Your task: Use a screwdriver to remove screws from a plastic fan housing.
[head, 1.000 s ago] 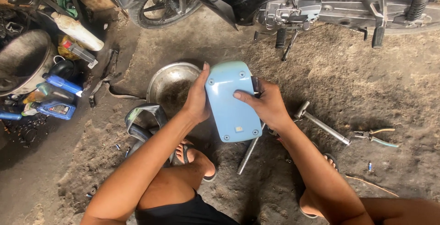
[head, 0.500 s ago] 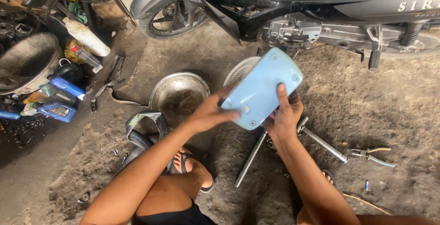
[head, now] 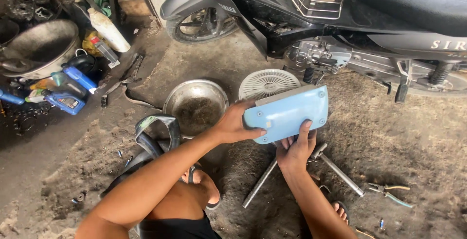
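Left hand [head: 233, 124] clamps the end and right hand [head: 294, 149] props the underside of the pale blue cover [head: 287, 114], held tilted above the metal bowl [head: 196, 105]; a slipping grip risks dropping it onto the dirt floor [head: 389, 141].

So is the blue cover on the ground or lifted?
Lifted: the left hand grips one end of the blue cover, the right hand supports it from below.
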